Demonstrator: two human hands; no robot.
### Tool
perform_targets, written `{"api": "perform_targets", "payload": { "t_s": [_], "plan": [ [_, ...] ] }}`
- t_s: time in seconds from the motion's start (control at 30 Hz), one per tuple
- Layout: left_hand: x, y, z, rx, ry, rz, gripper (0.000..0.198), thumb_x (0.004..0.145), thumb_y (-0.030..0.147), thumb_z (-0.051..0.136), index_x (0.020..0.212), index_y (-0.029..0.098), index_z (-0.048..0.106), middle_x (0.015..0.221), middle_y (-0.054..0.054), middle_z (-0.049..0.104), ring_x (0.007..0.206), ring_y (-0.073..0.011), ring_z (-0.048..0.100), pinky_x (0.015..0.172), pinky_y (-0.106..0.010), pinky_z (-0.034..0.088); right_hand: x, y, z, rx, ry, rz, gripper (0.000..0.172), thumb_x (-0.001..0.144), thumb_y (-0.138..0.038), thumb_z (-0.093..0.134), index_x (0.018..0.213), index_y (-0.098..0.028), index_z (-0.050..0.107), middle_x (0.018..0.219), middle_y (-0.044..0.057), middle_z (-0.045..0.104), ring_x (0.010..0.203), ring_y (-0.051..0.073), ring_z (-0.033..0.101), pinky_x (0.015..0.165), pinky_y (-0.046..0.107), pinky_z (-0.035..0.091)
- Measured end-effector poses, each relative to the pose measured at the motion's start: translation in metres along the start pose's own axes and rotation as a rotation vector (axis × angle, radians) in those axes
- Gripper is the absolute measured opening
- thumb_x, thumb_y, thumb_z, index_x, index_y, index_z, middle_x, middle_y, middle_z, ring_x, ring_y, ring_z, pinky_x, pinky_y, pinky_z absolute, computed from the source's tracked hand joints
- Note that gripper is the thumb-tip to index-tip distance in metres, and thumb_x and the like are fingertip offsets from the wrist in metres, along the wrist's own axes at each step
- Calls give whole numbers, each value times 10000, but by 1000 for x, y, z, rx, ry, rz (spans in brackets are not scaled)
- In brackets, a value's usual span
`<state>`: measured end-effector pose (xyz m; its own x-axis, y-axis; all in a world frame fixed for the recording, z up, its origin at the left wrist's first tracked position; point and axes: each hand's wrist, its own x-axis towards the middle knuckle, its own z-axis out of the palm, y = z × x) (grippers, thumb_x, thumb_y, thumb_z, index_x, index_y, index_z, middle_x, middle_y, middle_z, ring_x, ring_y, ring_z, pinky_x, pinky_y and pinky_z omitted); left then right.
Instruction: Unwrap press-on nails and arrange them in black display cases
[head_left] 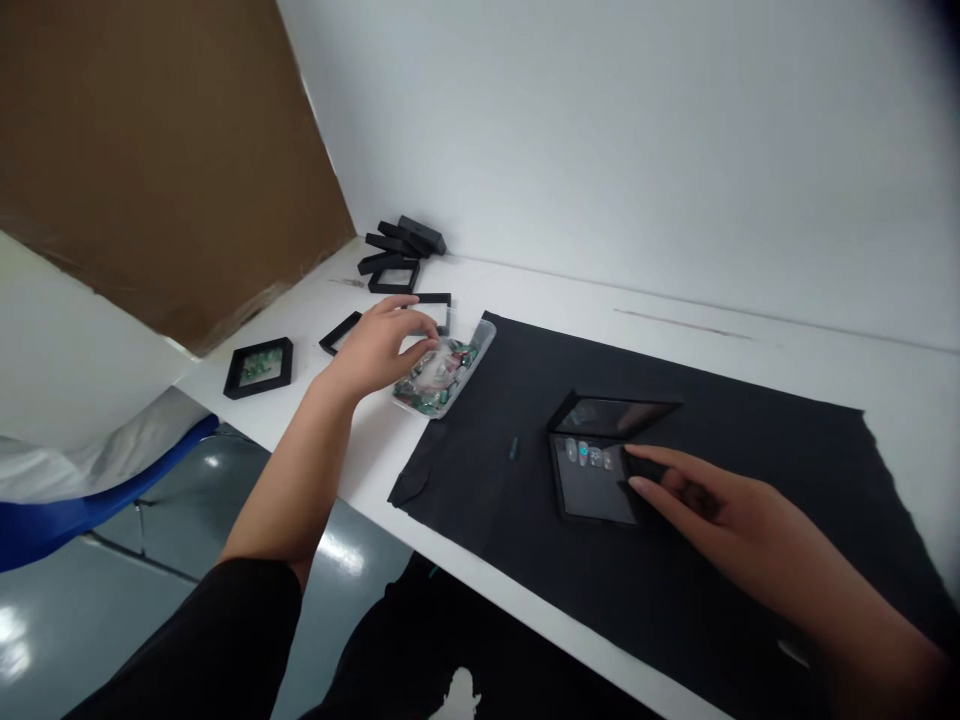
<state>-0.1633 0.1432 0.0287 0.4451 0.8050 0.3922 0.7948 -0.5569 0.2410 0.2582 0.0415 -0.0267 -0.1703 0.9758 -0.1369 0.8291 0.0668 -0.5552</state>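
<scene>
My left hand (382, 345) hovers at a clear plastic box (486, 345) filled with small green and clear pieces (442, 375). Its fingers are bent, with a gap between thumb and forefinger, and I see nothing held there. On the black mat (487, 520) lies an open, shallow black case (600, 497) with its lid tilted up at the back. A short row of small glossy nail-shaped pieces (595, 457) sits along the top of its inside. My right hand (705, 500) pinches the case's right edge between thumb and forefinger; its other fingers curl under, partly in shadow.
A small dark green piece (514, 447) lies on the mat, left of the case. A black frame with green pieces (259, 367) stands at the table's left. Several more black frames (401, 245) are heaped by the wall. A blue chair (97, 510) is beyond the table edge.
</scene>
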Motion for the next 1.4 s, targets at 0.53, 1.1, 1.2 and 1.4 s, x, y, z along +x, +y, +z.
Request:
{"api": "perform_targets", "payload": {
  "t_s": [0.53,1.1,1.2,1.4],
  "plan": [
    [3,26,17,-493,419,248,258,1068,207,462,1316,269,497,928,-23,651,885,-143,700,840,-344,591,0,-6,-2,11,-25,32,592,878,-720,566,1316,-335,665,755,-15,674,601,172,614,576,310,480],
    [3,25,9,-234,203,174,290,935,131,515,1156,212,685,1036,-44,766,998,-204,693,931,-401,535,-1,-7,-2,13,-32,70,612,841,-762,553,1280,-351,670,762,-23,668,601,182,615,582,329,489],
    [3,21,8,-150,75,165,372,846,89,507,1128,227,705,1141,-37,765,1151,-249,647,1054,-463,481,-1,-10,-4,22,-27,83,614,832,-754,568,1288,-356,671,754,-28,662,593,174,603,580,323,484],
    [0,22,-25,-277,-129,18,384,759,53,501,1025,229,715,1037,-22,768,906,-177,685,756,-291,522,-2,-13,-6,15,-52,72,629,856,-741,558,1309,-317,665,748,-10,665,596,185,615,586,332,492]
  ]
}}
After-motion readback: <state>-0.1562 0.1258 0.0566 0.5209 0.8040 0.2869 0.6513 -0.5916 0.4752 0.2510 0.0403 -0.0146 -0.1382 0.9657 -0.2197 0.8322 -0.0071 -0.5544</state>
